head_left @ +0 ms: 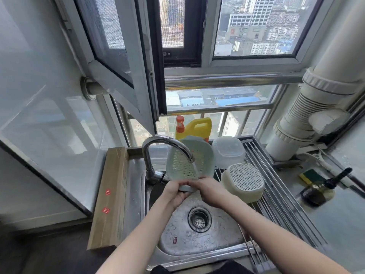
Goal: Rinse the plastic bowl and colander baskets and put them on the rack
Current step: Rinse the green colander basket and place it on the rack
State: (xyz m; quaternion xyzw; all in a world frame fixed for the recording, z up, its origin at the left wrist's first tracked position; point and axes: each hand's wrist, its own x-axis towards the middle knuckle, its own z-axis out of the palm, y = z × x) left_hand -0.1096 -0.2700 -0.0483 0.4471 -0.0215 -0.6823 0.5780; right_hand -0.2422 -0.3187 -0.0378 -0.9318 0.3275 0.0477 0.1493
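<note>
The steel sink point(177, 240) anchors everything. Above its basin, under the running faucet point(156, 155), stands one pale green colander basket point(183, 161), tilted upright and perforated with slots. The left hand point(174, 191) and right hand point(207, 191) both curl around its lower rim. Right of the sink, the rack point(276, 194) carries two pieces upside down: one clear plastic bowl point(228, 151), one cream colander basket point(244, 181). One yellow jug point(197, 128) stands behind (label unreadable).
</note>
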